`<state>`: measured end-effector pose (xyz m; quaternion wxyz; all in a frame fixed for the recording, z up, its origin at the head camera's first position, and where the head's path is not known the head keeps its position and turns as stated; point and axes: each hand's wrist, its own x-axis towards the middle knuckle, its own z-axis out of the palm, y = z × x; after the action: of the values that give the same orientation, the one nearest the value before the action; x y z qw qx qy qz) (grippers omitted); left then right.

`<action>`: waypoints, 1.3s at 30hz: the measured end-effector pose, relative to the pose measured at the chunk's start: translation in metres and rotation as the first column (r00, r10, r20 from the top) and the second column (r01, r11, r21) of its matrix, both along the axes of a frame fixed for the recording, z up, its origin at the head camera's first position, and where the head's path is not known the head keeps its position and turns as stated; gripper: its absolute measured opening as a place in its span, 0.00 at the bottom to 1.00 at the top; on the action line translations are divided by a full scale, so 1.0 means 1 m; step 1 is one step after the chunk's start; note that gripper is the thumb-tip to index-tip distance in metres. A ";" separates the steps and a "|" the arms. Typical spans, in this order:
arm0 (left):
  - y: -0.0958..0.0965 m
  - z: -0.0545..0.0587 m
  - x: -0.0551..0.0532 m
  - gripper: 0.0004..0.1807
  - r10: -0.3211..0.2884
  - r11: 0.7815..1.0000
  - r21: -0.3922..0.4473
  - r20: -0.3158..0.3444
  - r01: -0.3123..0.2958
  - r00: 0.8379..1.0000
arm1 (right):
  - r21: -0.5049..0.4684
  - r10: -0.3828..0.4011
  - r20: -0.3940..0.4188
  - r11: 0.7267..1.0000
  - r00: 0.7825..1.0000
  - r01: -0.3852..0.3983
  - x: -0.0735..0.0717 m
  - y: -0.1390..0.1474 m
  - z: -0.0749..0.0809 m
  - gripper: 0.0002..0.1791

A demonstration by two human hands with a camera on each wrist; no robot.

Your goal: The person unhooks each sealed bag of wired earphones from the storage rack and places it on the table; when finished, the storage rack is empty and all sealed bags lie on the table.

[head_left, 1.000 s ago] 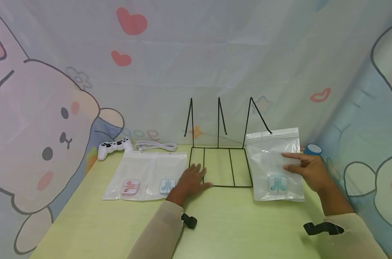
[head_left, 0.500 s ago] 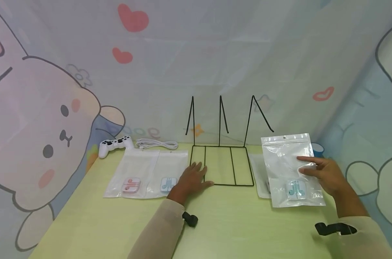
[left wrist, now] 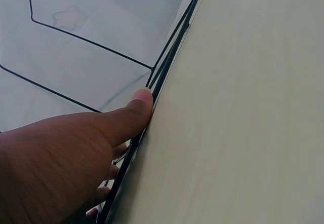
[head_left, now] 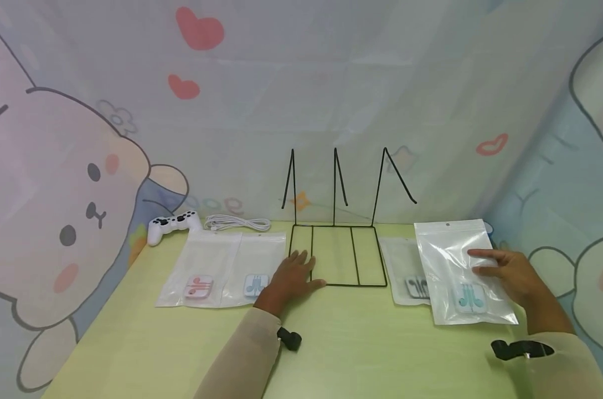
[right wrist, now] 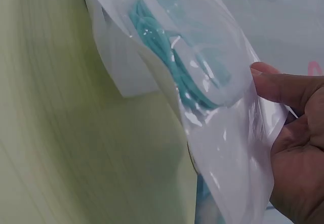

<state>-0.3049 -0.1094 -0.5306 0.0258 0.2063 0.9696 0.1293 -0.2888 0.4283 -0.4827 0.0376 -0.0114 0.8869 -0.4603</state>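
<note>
A black wire rack [head_left: 357,255] with three upright hooks stands at the back of the table. My left hand [head_left: 290,281] rests on the left part of its base, fingers spread; in the left wrist view the thumb lies along the front wire [left wrist: 172,51]. At the right, my right hand [head_left: 513,275] grips the right edge of a clear zip bag [head_left: 455,260] holding teal earphones in a square case [right wrist: 174,57]. The bag is off the hooks and tilts slightly. It partly covers another zip bag [head_left: 398,260] with dark earphones, lying right of the rack.
Left of the rack lie two zip bags, one with pink earphones [head_left: 199,287] and one with blue earphones [head_left: 256,285]. Behind them are a white game controller [head_left: 174,224] and a coiled white cable [head_left: 237,223]. A blue round object [head_left: 489,228] is mostly hidden behind the held bag.
The teal earphone bag has come away from the right hook's tip, moving right and down with my right hand. The bag with dark earphones shows behind it. My left hand stays in place.
</note>
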 end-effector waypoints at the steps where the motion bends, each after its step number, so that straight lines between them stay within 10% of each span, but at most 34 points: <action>1: 0.000 0.000 0.000 0.45 -0.001 1.000 -0.002 0.001 0.001 1.000 | 0.022 -0.006 0.007 1.000 1.000 0.006 0.000 0.003 0.000 0.29; 21: 0.000 0.003 0.003 0.45 -0.003 1.000 0.012 0.002 0.003 1.000 | -0.052 -0.018 0.143 0.998 0.990 0.026 -0.010 0.035 -0.016 0.22; 28: 0.000 0.004 0.004 0.44 -0.006 1.000 0.021 0.002 0.006 1.000 | 0.109 -0.064 0.181 0.993 0.981 0.045 -0.015 0.036 -0.021 0.39; 39: -0.001 0.004 0.005 0.44 0.001 1.000 0.030 0.003 -0.001 1.000 | 0.092 -0.184 0.203 0.981 0.962 0.169 -0.017 0.031 -0.033 0.49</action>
<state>-0.2995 -0.1105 -0.5270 0.0240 0.2060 0.9676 0.1442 -0.3055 0.4595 -0.5160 0.0905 0.1179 0.8917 -0.4275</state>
